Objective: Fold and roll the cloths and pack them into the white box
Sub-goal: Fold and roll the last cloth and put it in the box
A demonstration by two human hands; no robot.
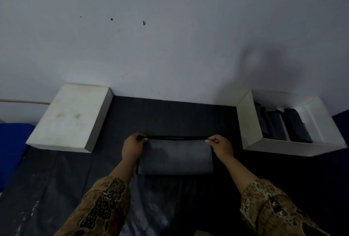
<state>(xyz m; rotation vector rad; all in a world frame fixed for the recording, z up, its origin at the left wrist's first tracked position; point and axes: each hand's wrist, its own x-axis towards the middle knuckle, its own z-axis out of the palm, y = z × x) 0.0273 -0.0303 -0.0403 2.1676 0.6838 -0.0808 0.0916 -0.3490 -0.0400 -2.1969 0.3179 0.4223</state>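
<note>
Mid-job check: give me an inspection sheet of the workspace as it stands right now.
Surface: dark sheet over the work area.
Job's things: grey cloth lying flat, far edge pinched up; white box at right holds dark rolled cloths.
Clutter: white lid at left, closed side up.
Grippers: left hand and right hand each pinch a far corner.
Cables: pale cord at far left.
Surroundings: pale wall; blue fabric at left.
</note>
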